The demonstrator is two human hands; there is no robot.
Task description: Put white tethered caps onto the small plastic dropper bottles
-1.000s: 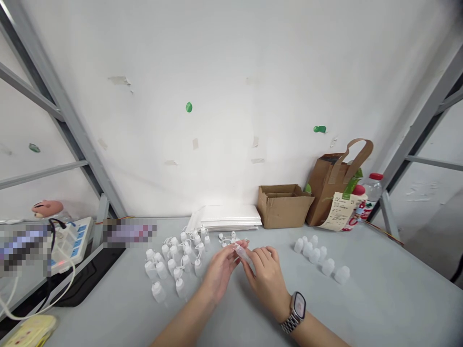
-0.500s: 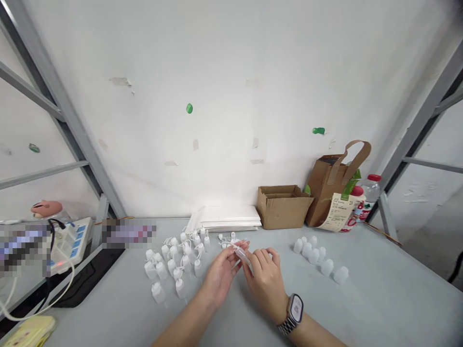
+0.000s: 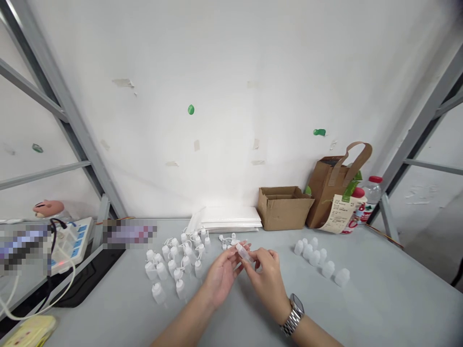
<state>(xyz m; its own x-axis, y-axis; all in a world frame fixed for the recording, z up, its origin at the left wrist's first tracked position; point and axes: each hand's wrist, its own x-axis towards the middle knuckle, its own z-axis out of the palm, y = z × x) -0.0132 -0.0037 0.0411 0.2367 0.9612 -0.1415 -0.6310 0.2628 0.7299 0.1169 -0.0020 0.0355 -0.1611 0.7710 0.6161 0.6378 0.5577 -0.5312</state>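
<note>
A small translucent plastic bottle (image 3: pixel 245 253) is held tilted between my two hands above the middle of the table. My left hand (image 3: pixel 221 273) is closed around its upper end, fingertips at the white top. With thumb and fingers, my right hand (image 3: pixel 265 275) grips the lower end. Just behind the hands lie several loose white caps with straps (image 3: pixel 228 239), partly hidden by my left fingers. To the left stands a group of capped bottles (image 3: pixel 174 253). On the right are several bottles without visible caps (image 3: pixel 314 257).
Flat white packages (image 3: pixel 226 218) lie against the wall, beside an open cardboard box (image 3: pixel 285 212). A brown paper bag (image 3: pixel 323 193) and drink bottles (image 3: pixel 369 197) stand at the back right. On the left are a power strip (image 3: pixel 74 243), cables and a black mat (image 3: pixel 87 279).
My right wrist has turned, so the watch face tips away, and its fingers have shifted on the small bottle. My left hand stays almost in place. The view has moved slightly.
</note>
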